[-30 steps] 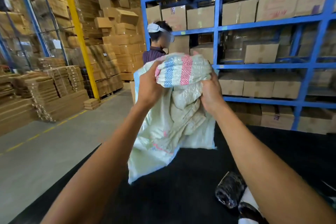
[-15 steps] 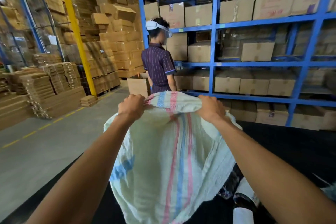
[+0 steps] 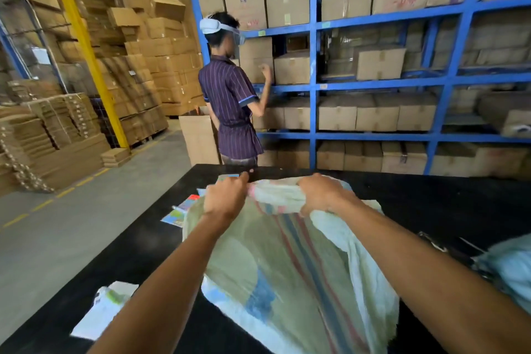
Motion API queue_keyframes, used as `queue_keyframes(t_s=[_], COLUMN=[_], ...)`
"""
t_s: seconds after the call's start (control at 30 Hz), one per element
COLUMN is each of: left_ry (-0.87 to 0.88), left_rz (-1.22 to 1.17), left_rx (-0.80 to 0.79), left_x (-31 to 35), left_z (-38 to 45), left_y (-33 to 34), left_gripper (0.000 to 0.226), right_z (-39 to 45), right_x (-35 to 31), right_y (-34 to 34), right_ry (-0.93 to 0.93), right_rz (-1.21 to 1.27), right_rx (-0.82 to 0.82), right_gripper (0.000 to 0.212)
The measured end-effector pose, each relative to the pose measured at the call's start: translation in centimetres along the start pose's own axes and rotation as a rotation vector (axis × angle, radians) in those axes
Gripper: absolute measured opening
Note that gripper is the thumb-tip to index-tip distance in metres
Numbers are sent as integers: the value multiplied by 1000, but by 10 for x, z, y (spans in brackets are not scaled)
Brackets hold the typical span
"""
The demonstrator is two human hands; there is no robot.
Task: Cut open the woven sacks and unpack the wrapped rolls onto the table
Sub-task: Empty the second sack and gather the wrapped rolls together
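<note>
A pale green woven sack (image 3: 290,270) with red and blue stripes lies spread over the black table (image 3: 149,241) in front of me. My left hand (image 3: 227,198) grips the sack's far edge at its left end. My right hand (image 3: 319,194) grips the same bunched edge about a hand's width to the right. Both forearms reach over the sack. A second pale blue sack (image 3: 508,270) shows at the table's right edge. No wrapped rolls are visible; the spread sack covers the spot where they lay.
A person in a striped shirt (image 3: 232,112) stands just beyond the table's far edge, facing blue shelving (image 3: 313,83) full of cartons. Small printed packets (image 3: 181,213) lie on the table's left side and a white packet (image 3: 106,307) near me. Cardboard stacks fill the left.
My hands have brought the sack down from chest height onto the table, spreading it flat. The view has tilted down and the wrapped rolls at lower right are now out of sight.
</note>
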State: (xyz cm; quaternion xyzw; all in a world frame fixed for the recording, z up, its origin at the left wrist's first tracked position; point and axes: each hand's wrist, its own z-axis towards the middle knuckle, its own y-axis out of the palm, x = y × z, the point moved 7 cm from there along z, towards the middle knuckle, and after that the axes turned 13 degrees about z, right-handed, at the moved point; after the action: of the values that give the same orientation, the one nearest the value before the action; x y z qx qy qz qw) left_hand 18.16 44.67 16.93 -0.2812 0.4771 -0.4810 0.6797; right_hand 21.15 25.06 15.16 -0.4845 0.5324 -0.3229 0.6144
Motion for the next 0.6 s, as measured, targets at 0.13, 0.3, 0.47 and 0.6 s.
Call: queue_keyframes(t_s=[0.13, 0.3, 0.47, 0.6], left_ry=[48, -120, -107, -108], left_rz=[102, -551, -1217, -1092], left_rx=[145, -110, -436, -292], left_x=[-16, -47, -38, -31], left_z=[15, 29, 12, 18], left_y=[-9, 32, 22, 21], left_gripper=[30, 27, 13, 24], right_z=[-6, -12, -15, -5], right_x=[27, 1, 15, -43], right_y=[2, 19, 9, 6], right_ry=[111, 7, 81, -175], right_rz=[192, 990, 297, 271], right_rx=[74, -458, -353, -174], right_gripper=[57, 64, 72, 84])
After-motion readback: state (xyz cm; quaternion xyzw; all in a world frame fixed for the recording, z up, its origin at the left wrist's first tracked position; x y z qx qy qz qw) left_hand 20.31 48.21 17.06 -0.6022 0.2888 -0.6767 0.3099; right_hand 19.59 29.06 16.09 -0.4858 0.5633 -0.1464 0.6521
